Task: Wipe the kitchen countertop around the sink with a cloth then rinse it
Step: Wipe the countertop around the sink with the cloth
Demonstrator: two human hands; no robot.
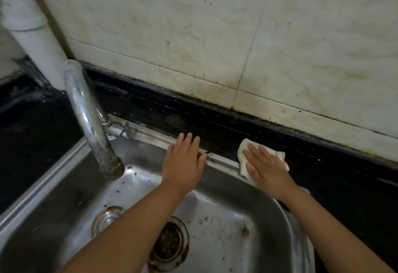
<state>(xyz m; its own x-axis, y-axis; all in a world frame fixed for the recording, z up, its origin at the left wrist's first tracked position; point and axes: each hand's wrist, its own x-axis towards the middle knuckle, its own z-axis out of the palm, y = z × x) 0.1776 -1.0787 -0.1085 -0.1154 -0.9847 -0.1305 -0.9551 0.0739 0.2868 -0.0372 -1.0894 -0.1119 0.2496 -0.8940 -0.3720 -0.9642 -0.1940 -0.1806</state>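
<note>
Hands (267, 165) over half-hidden cloth (243, 150)

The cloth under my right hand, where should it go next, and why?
Probably slide the cloth left along the black countertop strip behind the sink. The right hand presses it flat at the sink's back right corner, and the strip toward the faucet looks dusty. The left hand rests on the rim.

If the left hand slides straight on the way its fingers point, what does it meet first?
The left hand lies flat on the sink's back rim, fingers pointing toward the wall. Straight on, it would cross the narrow black countertop strip and probably hit the raised black backsplash ledge under the tiles; depth is hard to judge.
</note>
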